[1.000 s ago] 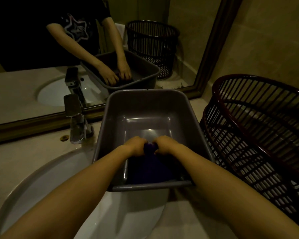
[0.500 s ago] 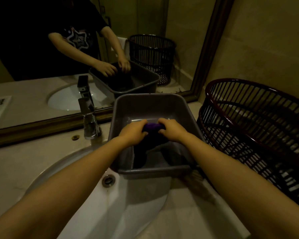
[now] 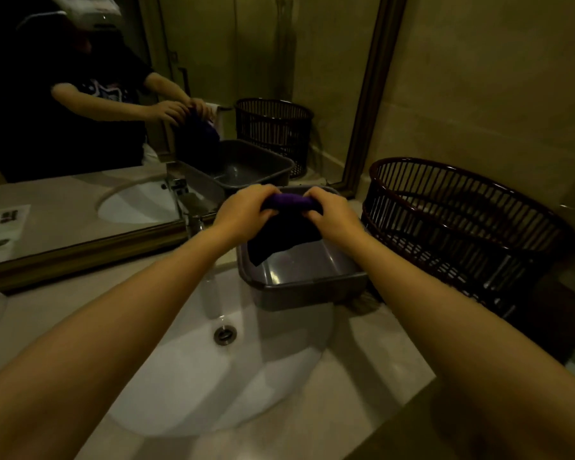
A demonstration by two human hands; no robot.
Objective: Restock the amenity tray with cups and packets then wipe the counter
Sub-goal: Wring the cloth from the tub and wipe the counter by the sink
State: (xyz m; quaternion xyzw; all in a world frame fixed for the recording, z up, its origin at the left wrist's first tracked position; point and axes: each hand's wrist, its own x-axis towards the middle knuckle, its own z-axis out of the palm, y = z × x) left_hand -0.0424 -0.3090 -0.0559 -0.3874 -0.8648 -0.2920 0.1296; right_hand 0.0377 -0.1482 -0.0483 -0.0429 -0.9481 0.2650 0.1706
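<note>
Both hands — left hand (image 3: 243, 212), right hand (image 3: 332, 215) — clamped on purple cloth (image 3: 287, 224), now raised above grey tub (image 3: 299, 283) instead of down inside. Tub right of sink (image 3: 213, 376), basket (image 3: 462, 234) farther right. Wringing likely — counter (image 3: 362, 393) wipe next.

Counting it off around the sink (image 3: 193, 386): one sink, with one drain (image 3: 225, 335) in its far wall and one faucet (image 3: 193, 220) behind it. Just right of the sink, overlapping its rim, one grey tub (image 3: 299, 283). Above that tub, two hands, the left hand (image 3: 243, 214) and the right hand (image 3: 334, 215), and one purple cloth (image 3: 286, 227) between them. Further right of the sink, one dark slatted basket (image 3: 462, 234). Behind the sink, one framed mirror (image 3: 113, 94).
</note>
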